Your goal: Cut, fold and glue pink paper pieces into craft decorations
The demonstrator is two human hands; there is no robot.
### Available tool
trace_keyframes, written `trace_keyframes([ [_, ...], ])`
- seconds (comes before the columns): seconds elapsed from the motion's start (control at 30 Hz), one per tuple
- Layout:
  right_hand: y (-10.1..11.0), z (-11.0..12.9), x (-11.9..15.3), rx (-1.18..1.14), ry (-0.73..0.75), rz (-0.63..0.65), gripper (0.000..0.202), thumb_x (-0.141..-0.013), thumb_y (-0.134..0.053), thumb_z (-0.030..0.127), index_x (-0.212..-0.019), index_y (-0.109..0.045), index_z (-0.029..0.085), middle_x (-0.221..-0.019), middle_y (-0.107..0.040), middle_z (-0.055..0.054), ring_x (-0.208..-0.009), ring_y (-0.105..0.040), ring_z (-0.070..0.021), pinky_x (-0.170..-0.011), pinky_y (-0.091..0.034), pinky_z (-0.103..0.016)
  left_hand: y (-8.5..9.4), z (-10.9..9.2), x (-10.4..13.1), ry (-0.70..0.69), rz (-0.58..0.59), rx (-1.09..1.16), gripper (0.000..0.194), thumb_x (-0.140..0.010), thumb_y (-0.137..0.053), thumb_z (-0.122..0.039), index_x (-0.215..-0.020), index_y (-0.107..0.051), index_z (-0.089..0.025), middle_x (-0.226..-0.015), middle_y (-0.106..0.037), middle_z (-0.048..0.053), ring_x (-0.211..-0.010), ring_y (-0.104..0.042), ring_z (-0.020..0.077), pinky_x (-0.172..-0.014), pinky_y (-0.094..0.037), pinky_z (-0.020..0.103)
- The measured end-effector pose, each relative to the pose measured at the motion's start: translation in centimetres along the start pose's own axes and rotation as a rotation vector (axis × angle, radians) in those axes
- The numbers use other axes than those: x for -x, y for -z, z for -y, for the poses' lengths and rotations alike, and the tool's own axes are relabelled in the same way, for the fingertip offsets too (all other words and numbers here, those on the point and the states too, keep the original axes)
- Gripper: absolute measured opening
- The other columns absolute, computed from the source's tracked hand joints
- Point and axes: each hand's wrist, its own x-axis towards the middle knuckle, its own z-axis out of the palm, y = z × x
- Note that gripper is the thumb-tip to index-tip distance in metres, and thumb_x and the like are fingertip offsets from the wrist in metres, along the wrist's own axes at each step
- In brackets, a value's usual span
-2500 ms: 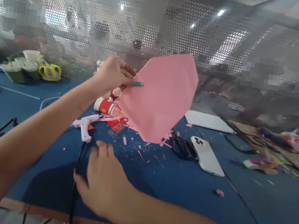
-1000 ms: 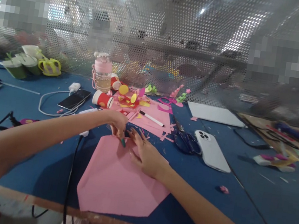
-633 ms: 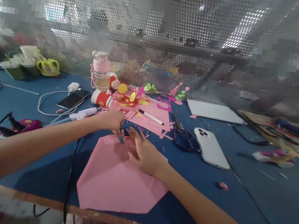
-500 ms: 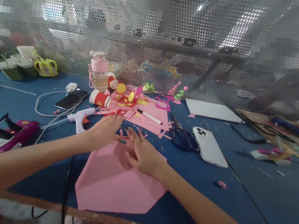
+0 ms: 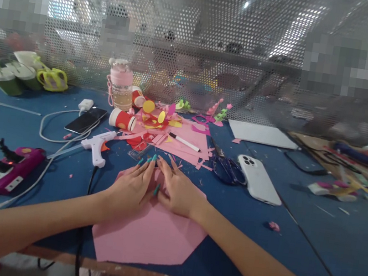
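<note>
On the pink sheet (image 5: pixel 151 239) — left hand (image 5: pixel 129 190) now flat (curled earlier), fingers (image 5: pixel 144 172) together, by right hand (image 5: pixel 181 196), fingers apart.

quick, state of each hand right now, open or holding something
Left hand: open, palm down on the pink paper.
Right hand: open, palm down on the same paper.

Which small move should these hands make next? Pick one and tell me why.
Probably press the left hand lightly outward along the far edge of the pink sheet, with the right hand holding steady. Both hands lie side by side on the sheet's far part, so one could smooth while the other pins. The edge beneath them is partly hidden.
</note>
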Motion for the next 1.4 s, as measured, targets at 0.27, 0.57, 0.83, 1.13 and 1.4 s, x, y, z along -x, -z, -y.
trace_keyframes([
  [0.27,0.06,-0.05,0.05,0.049,0.008,0.030,0.071,-0.070,-0.041,0.019,-0.128,-0.020,-0.014,-0.133,-0.034,-0.030,-0.127,-0.029,-0.0285,-0.106,-0.024,-0.044,0.17,-0.09,0.07,-0.023,-0.005,0.014,0.057,-0.079,-0.033,-0.023,-0.127,-0.024,0.005,-0.131,-0.036,0.028,-0.126,-0.031,0.0295,-0.097,-0.036,0.044],
  [0.57,0.35,0.30,0.18,0.088,0.008,0.054,0.070,-0.071,-0.040,0.020,-0.128,-0.020,-0.015,-0.132,-0.034,-0.031,-0.125,-0.033,-0.0286,-0.106,-0.024,-0.043,-0.25,0.14,0.16,-0.034,-0.053,0.047,0.060,-0.078,-0.038,-0.025,-0.129,-0.023,0.002,-0.131,-0.039,0.026,-0.124,-0.035,0.0297,-0.096,-0.038,0.044],
  [0.83,0.39,0.60,0.40,0.056,-0.028,0.065,0.068,-0.071,-0.039,0.018,-0.130,-0.018,-0.010,-0.133,-0.033,-0.030,-0.126,-0.032,-0.0283,-0.105,-0.025,-0.046,-0.15,0.06,0.14,-0.044,-0.054,0.053,0.059,-0.079,-0.037,-0.026,-0.128,-0.023,0.004,-0.129,-0.040,0.028,-0.124,-0.034,0.0304,-0.093,-0.041,0.046],
  [1.13,0.24,0.77,0.56,0.093,-0.017,0.052,0.066,-0.072,-0.038,0.018,-0.129,-0.021,-0.012,-0.132,-0.035,-0.030,-0.125,-0.033,-0.0288,-0.105,-0.026,-0.045,0.04,-0.18,0.27,-0.042,-0.043,0.047,0.057,-0.077,-0.036,-0.023,-0.126,-0.027,0.004,-0.129,-0.041,0.026,-0.123,-0.036,0.0300,-0.094,-0.041,0.044],
  [1.4,0.14,0.72,0.52,0.161,0.016,0.057,0.066,-0.073,-0.038,0.019,-0.128,-0.023,-0.015,-0.132,-0.035,-0.030,-0.124,-0.035,-0.0294,-0.107,-0.024,-0.043,-0.05,-0.26,0.27,-0.036,-0.054,0.081,0.057,-0.077,-0.037,-0.023,-0.126,-0.027,0.004,-0.128,-0.042,0.027,-0.123,-0.036,0.0308,-0.094,-0.041,0.044],
])
